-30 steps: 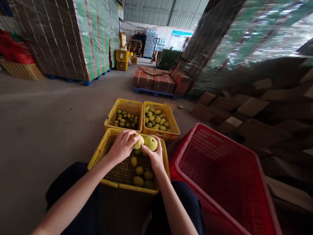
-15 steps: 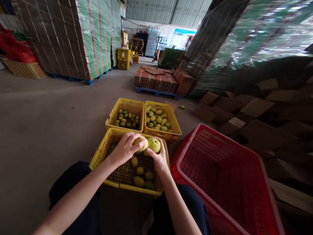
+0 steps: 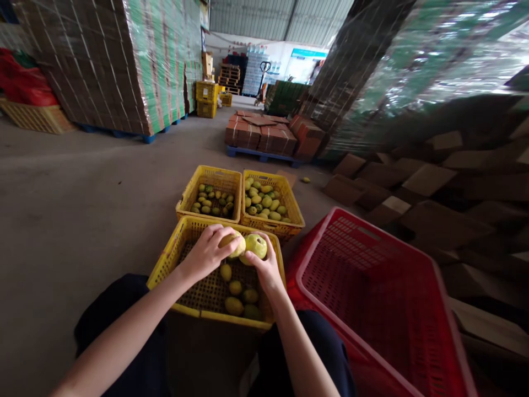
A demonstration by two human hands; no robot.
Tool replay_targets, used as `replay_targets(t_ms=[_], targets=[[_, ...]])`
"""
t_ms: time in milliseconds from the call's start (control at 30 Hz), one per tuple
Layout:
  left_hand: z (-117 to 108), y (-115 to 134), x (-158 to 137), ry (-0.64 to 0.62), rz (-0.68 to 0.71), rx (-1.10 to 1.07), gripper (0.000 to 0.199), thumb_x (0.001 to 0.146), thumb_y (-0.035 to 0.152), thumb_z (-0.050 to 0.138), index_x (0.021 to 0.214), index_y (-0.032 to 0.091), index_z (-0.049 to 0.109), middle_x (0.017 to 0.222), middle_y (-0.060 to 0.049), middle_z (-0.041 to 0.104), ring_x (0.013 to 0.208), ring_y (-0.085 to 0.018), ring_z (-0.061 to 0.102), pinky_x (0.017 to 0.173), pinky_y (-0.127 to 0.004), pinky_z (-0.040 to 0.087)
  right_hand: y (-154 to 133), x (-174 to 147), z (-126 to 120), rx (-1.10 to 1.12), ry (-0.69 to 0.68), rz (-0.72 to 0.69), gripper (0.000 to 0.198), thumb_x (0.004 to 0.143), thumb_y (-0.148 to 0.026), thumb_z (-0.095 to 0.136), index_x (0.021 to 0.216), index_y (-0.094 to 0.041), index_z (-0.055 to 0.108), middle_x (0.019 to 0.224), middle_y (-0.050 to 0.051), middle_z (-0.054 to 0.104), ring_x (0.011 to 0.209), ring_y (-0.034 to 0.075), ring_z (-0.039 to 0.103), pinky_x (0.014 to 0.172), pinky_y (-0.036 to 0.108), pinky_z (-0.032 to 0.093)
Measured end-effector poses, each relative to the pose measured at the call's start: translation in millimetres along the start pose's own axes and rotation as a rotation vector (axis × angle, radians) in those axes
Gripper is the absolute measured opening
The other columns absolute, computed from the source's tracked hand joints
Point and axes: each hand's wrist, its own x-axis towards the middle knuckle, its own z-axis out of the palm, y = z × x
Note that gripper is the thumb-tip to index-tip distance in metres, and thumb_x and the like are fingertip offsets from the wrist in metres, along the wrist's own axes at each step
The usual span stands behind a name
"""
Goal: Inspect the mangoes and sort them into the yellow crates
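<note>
My left hand (image 3: pixel 210 251) is closed around a pale yellow fruit (image 3: pixel 233 244), its fingers over the top. Touching or nearly touching it is a yellow-green fruit (image 3: pixel 257 246) with a dark spot at its end, gripped by my right hand (image 3: pixel 266 264). Both hands are above the near yellow crate (image 3: pixel 194 313). Inside that crate lie several oval fruits, among them a yellow one (image 3: pixel 233 306) and a greener one (image 3: pixel 252 312). Part of the crate's far side is hidden behind my hands.
Two more yellow crates with fruits, one left (image 3: pixel 237 190) and one right (image 3: pixel 295 212), stand just beyond. A large red crate (image 3: pixel 372 234) is at my right. Flattened cardboard (image 3: pixel 430 176) lies farther right. Ahead sits a blue pallet (image 3: pixel 262 157) with brown cartons; one loose fruit (image 3: pixel 305 180) is on the floor.
The whole view has shifted slightly. Both hands keep their fruits; the two fruits are turned a little and sit closer together.
</note>
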Motion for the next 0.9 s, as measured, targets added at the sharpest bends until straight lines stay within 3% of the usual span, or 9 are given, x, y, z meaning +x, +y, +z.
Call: replay_targets(t_ms=[233,367,467,567,733,900], targets=[[2,0,-5,-0.061,-0.025,0.045,0.048,0.095,0.005,0.047,0.134,0.032,0.052,0.124,-0.005,0.061,0.108,-0.021,0.057,0.097,-0.039,0.052,0,2,5,0.057,0.026,0.042,0.061,0.051,-0.040,0.088,0.102,-0.027,0.059,0.087,-0.002,0.065,0.081,0.020,0.060,0.074,0.031,0.051],[3,0,-4,-0.030,-0.005,0.043,0.047,0.093,0.003,0.049,0.131,0.030,0.055,0.120,-0.005,0.062,0.105,-0.021,0.057,0.095,-0.038,0.053,2,3,5,0.081,0.040,0.077,0.060,0.052,-0.037,0.090,0.102,-0.025,0.059,0.087,-0.003,0.066,0.079,0.018,0.060,0.074,0.030,0.051],[6,-1,0,-0.002,-0.106,-0.090,0.045,0.088,0.002,0.057,0.127,0.025,0.060,0.118,-0.008,0.064,0.107,-0.023,0.058,0.097,-0.041,0.052,3,6,4,0.120,0.062,0.088,0.061,0.049,-0.036,0.091,0.101,-0.025,0.061,0.087,-0.003,0.067,0.078,0.018,0.061,0.074,0.030,0.051],[9,-3,5,-0.035,-0.375,-0.437,0.054,0.077,0.013,0.077,0.127,0.023,0.061,0.121,-0.010,0.064,0.114,-0.027,0.059,0.103,-0.047,0.049,1,8,4,0.218,0.102,0.106,0.054,0.054,-0.041,0.088,0.098,-0.024,0.063,0.086,-0.002,0.068,0.077,0.017,0.061,0.070,0.028,0.050],[15,-4,16,-0.030,-0.942,-1.299,0.067,0.059,0.025,0.092,0.121,0.022,0.068,0.129,-0.011,0.063,0.117,-0.030,0.062,0.100,-0.044,0.052,-3,10,7,0.368,0.126,0.045,0.040,0.062,-0.041,0.084,0.090,-0.025,0.061,0.080,-0.004,0.067,0.070,0.016,0.061,0.062,0.026,0.049],[16,-1,26,0.154,-1.184,-1.837,0.055,0.062,0.018,0.089,0.113,0.017,0.071,0.113,-0.008,0.073,0.111,-0.026,0.067,0.098,-0.036,0.054,-6,18,12,0.573,0.081,0.051,0.038,0.063,-0.044,0.084,0.088,-0.023,0.065,0.086,-0.001,0.072,0.072,0.016,0.065,0.063,0.027,0.053]])
